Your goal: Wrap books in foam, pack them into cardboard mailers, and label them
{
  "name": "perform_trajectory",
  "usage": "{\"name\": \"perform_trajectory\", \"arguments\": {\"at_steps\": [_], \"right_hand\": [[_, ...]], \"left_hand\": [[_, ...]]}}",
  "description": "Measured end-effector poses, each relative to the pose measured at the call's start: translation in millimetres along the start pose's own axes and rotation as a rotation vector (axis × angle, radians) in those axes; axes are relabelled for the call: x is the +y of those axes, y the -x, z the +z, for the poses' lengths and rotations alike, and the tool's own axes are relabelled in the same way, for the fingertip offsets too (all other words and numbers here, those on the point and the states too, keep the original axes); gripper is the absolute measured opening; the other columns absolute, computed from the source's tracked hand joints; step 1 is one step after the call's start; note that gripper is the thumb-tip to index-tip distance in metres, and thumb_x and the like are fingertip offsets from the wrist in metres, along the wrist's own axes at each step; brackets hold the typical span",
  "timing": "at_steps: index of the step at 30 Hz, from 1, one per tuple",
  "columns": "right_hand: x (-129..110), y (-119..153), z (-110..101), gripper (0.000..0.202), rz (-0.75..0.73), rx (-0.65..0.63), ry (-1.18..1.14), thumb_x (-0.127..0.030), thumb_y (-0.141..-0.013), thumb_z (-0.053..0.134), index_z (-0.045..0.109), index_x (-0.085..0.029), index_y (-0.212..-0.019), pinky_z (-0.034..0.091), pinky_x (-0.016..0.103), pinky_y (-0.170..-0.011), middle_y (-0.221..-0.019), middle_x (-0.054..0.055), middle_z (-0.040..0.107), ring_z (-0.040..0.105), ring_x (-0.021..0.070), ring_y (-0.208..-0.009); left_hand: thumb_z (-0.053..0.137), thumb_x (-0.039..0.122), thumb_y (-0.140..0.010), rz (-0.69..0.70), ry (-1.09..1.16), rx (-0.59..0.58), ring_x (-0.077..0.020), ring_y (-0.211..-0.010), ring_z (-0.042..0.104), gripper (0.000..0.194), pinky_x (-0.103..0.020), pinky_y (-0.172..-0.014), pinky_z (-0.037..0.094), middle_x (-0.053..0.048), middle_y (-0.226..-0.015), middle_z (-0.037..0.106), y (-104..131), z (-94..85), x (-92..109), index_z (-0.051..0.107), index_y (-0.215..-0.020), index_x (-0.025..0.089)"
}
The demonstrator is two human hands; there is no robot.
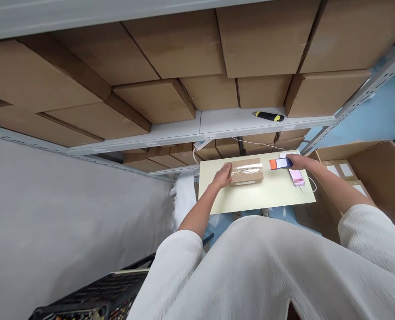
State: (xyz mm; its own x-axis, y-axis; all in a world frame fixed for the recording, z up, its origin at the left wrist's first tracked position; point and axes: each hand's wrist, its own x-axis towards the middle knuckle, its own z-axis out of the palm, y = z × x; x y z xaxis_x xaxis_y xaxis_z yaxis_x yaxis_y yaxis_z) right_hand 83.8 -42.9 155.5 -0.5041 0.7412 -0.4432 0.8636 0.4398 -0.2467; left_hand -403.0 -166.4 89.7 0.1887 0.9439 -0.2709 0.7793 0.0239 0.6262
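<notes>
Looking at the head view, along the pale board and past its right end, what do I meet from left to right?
Left hand → taped cardboard box → orange-and-blue tool → right hand → open carton.

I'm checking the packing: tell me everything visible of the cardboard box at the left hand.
The brown cardboard box is oblong and looks closed, with glossy clear tape along its top and a white strip, perhaps a label, on its near side. It lies flat on the pale yellow board; the left hand touches its left end.
</notes>
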Motion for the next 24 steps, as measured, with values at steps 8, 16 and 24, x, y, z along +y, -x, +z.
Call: {"name": "perform_trajectory", "arguments": {"at_steps": [8, 16, 24], "right_hand": [[-13.3, -11.2, 17.1, 0.042, 0.076, -0.048, 0.025, -0.027, -0.078, 0.089, 0.068, -0.024, -0.114, 0.055, 0.039, -0.080, -0.119, 0.017, 0.077, 0.074, 0.0367, -0.107], [-49.6, -48.3, 26.2, 0.055, 0.104, -0.036, 0.070, -0.035, -0.074, 0.099, 0.072, -0.022, -0.121, 0.059, 0.047, -0.093, -0.121, 0.023, 0.078, 0.076, 0.0404, -0.112], [-81.7, -57.3, 15.6, 0.055, 0.100, 0.005, 0.160, -0.025, -0.072, 0.100, 0.075, -0.020, -0.120, 0.060, 0.051, -0.098, -0.120, 0.026, 0.080, 0.078, 0.0452, -0.115]], "left_hand": [[0.088, 0.031, -0.078, -0.035, -0.042, -0.026, -0.0380, -0.172, 0.031, 0.104, -0.047, -0.140, 0.029, -0.014, -0.183, 0.038, -3.5, -2.9, 3.0, 0.042, -0.171, 0.024], [0.089, 0.025, -0.074, -0.025, 0.017, -0.009, -0.0389, -0.172, 0.029, 0.106, -0.049, -0.142, 0.025, -0.016, -0.182, 0.039, -2.7, -2.3, 2.2, 0.044, -0.170, 0.024], [0.087, 0.022, -0.075, 0.001, 0.031, -0.009, -0.0378, -0.173, 0.028, 0.106, -0.049, -0.142, 0.024, -0.015, -0.183, 0.038, -2.3, -0.6, 1.5, 0.043, -0.171, 0.024]]}}
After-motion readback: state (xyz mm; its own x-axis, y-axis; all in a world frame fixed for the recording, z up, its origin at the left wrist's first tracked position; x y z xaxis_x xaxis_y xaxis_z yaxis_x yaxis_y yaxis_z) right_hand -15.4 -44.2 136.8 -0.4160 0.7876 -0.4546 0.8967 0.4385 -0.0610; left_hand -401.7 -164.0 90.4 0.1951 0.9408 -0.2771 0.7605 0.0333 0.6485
